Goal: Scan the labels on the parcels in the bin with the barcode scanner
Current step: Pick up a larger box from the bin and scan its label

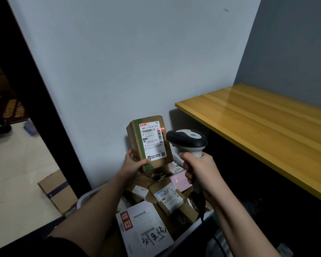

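Grey wall (119, 62), left hand (132, 165) gripping parcel (149, 142) upright; right hand (198, 169) clasping scanner (187, 140)

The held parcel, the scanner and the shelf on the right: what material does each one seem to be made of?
Held parcel: brown cardboard, matte, with a white paper label and green tape, judging by its folded edges. Barcode scanner: looks like moulded plastic, dark head and pale handle, with a slight sheen. Shelf: yellow wood or wood-look laminate, glossy; grain lines and reflections show, but I cannot tell which.
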